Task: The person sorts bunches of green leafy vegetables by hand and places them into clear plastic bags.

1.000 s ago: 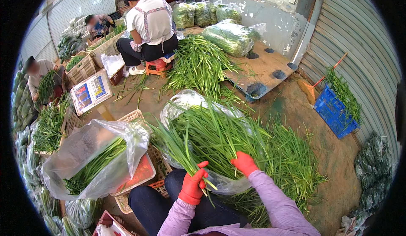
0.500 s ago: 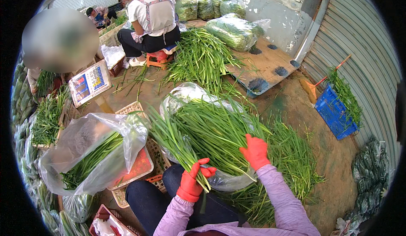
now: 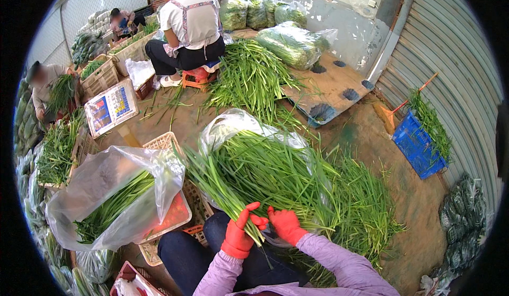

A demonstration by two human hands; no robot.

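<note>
My left hand [image 3: 241, 233], in a red glove, is closed round the stem ends of a bunch of garlic chives [image 3: 214, 182], whose leaves point up and left. Close to its right, my right hand [image 3: 286, 226], gloved in red too, has its fingers curled together against the stems of the chive heap. Whether a stalk is pinched in them is hidden. That heap of garlic chives [image 3: 265, 163] lies in a clear plastic bag [image 3: 225, 126] in front of my knees. More loose chives [image 3: 363, 206] spread on the floor at the right.
At the left, an open plastic bag [image 3: 79, 200] of chives rests on a crate [image 3: 204, 211]. A large chive pile [image 3: 252, 78] lies ahead, beside a person [image 3: 193, 20] on a stool. A board with holes [image 3: 328, 86] and a blue crate [image 3: 419, 145] stand right.
My right hand has moved left and toward me, from over the heap to beside my left hand. My left hand keeps hold of the bunch. The view has shifted slightly.
</note>
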